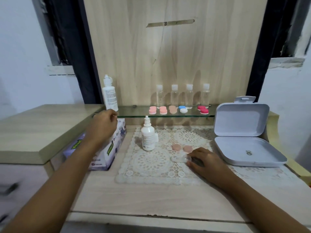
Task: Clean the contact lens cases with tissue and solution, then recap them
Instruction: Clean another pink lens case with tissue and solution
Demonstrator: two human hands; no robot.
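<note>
A clear open contact lens case lies on the white lace mat. Its two peach caps sit just behind it. My right hand rests on the mat and pinches the case's right end. A small white solution bottle stands upright left of the caps. My left hand hovers over the far end of the purple tissue box, fingers curled, with nothing visible in them. It is just in front of a larger white solution bottle.
A glass shelf at the back carries several capped lens cases, pink, peach, blue-and-white and red, and several clear bottles. An open grey plastic box sits at the right. A raised wooden ledge lies left.
</note>
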